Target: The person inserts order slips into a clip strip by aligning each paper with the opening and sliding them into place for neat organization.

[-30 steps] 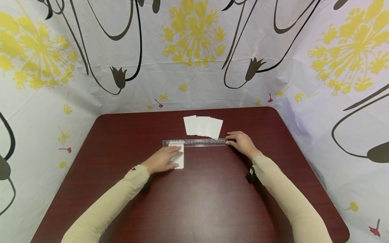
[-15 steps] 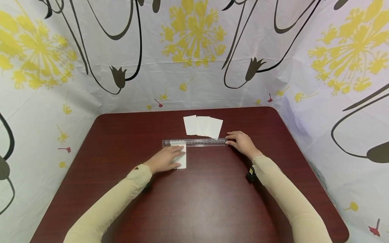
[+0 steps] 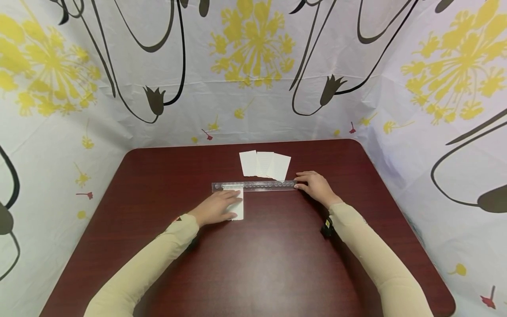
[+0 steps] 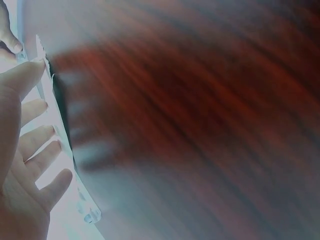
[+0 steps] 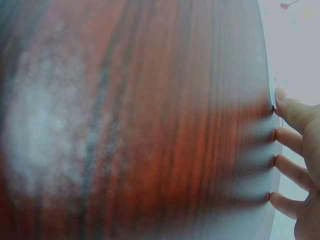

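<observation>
White card (image 3: 240, 209) beneath your left grip (image 3: 215, 207)

The card lies flat, its right side showing past your fingertips. That grip is spread, fingers straight and apart, resting on the card rather than closing around it. The card's far end overlaps the clear ruler (image 3: 267, 186); you can't tell from here which lies on top. At the ruler's right end, well apart from the card, is your right grip (image 3: 314, 187), thumb and fingers apart, tips touching that end. Just beyond the ruler, three white cards (image 3: 249, 164) overlap in a fan. Everything sits on the dark red table (image 3: 277, 255), with a flower-printed cloth (image 3: 273, 116) behind it.
</observation>
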